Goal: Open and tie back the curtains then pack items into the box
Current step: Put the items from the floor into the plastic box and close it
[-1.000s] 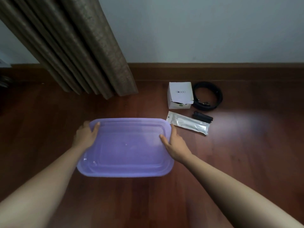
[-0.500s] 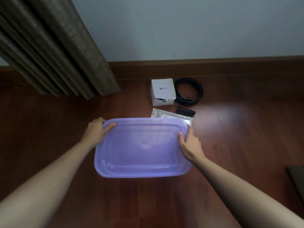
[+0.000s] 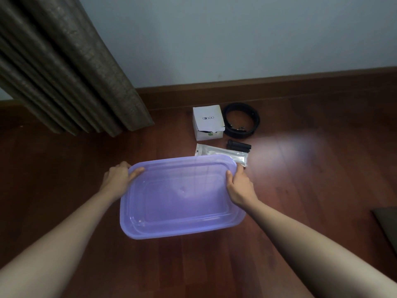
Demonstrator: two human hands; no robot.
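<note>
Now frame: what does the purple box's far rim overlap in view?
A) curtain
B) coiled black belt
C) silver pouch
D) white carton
C: the far rim of the purple box hides the near edge of the silver pouch, while the white carton, the coiled black belt and the curtain all lie farther back, apart from it.

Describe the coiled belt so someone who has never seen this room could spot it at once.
Look along the skirting board right of the curtain, where a small cluster lies on the wooden floor. The belt sits immediately right of the white box. It alone is a black coiled ring; the other black item is a short bar.
</note>
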